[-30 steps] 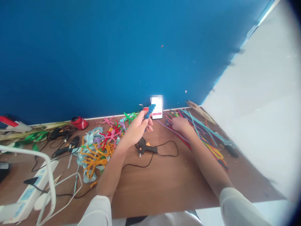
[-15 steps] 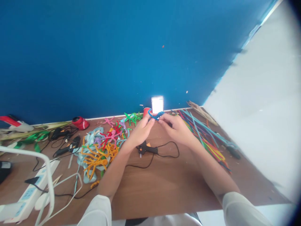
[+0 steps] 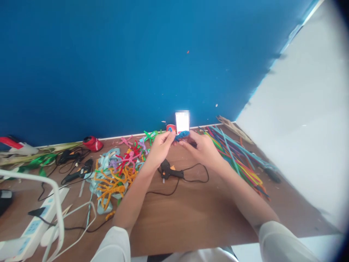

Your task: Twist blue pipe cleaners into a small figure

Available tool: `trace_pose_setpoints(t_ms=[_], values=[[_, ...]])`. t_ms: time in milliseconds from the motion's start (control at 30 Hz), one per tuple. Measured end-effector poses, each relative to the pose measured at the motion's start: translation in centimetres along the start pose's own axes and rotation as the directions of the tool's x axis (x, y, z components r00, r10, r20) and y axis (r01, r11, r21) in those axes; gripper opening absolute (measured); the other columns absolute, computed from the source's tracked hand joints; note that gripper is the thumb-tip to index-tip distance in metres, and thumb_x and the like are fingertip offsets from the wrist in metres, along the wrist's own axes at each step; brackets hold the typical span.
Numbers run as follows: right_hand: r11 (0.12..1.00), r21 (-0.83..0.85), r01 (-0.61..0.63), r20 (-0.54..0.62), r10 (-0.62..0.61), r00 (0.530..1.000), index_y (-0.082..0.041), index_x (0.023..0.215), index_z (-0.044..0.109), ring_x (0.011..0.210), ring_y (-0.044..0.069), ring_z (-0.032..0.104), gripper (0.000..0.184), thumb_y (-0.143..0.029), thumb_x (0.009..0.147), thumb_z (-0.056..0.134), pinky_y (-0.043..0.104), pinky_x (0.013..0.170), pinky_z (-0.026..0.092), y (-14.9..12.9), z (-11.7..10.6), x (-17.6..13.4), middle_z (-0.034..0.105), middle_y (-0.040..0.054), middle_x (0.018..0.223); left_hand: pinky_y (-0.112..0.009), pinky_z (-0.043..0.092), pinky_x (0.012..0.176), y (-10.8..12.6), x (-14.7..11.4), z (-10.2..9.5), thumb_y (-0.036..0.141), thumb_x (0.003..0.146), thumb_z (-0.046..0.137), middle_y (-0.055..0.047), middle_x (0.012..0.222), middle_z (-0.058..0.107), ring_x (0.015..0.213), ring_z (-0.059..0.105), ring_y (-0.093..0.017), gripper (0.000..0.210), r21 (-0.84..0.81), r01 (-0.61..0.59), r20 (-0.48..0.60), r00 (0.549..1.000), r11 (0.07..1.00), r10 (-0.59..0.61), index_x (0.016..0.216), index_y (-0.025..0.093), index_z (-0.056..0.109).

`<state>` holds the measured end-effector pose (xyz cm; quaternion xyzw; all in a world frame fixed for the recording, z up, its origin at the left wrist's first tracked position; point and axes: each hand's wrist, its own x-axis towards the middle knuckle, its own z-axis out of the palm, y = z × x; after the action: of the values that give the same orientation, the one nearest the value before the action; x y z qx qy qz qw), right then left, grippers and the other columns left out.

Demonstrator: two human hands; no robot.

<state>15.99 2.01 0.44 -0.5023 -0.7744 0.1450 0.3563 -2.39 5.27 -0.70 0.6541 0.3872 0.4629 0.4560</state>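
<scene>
A twisted blue pipe cleaner is held up between my two hands, over the back of the table. My left hand pinches its left end, and a short blue piece pokes up above the thumb. On the other side my right hand is closed on the right end, thumb underneath. Fingertips hide part of the blue shape. Behind it stand a bright lit screen and a red cup. Below my hands a black glue gun lies on the table.
Left of my arms is a pile of bent pipe-cleaner figures, orange and pink among them. Straight coloured pipe cleaners lie at right. A white power strip, a white metal frame and more glue guns occupy the left.
The blue loop that stood up near my left thumb has been drawn down, and the piece looks more compact. My left hand has shifted slightly left.
</scene>
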Motion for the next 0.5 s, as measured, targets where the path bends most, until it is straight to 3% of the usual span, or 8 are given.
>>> trace_pose_setpoints(t_ms=[133,367,500], values=[[0.998,0.01,0.065,0.049,-0.066,0.997,-0.018,0.129,0.056,0.058,0.014,0.052,0.039,-0.041,0.098,0.057,0.026,0.06,0.033,0.4,-0.7,0.1,0.064,-0.0012,0.07,-0.026,0.039,0.063,0.2,0.1,0.0,0.056,0.095,0.054,-0.001,0.066,0.058,0.063,0.051,-0.012,0.049,-0.039,0.045,0.019,0.999,0.998,-0.044,0.069,0.016,0.06],[0.991,0.077,0.109,-0.099,-0.101,0.99,-0.015,0.136,0.049,0.057,0.013,0.047,0.043,-0.031,0.097,0.058,0.026,0.063,0.037,0.6,-1.5,0.1,0.055,-0.0057,0.064,-0.027,0.045,0.069,0.8,-0.2,-0.2,0.049,0.101,0.045,-0.004,0.078,0.064,0.073,0.058,-0.014,0.042,0.09,0.038,0.267,0.962,0.995,-0.061,0.083,0.015,0.061],[0.985,0.072,0.154,-0.084,-0.148,0.985,-0.015,0.142,0.042,0.059,0.014,0.053,0.046,-0.026,0.098,0.049,0.026,0.063,0.038,0.5,-1.2,-0.1,0.062,-0.0027,0.069,-0.028,0.048,0.07,0.6,-0.2,0.2,0.042,0.101,0.047,-0.004,0.081,0.063,0.074,0.06,-0.015,0.03,0.024,0.069,0.307,0.949,0.997,-0.073,0.095,0.016,0.059]])
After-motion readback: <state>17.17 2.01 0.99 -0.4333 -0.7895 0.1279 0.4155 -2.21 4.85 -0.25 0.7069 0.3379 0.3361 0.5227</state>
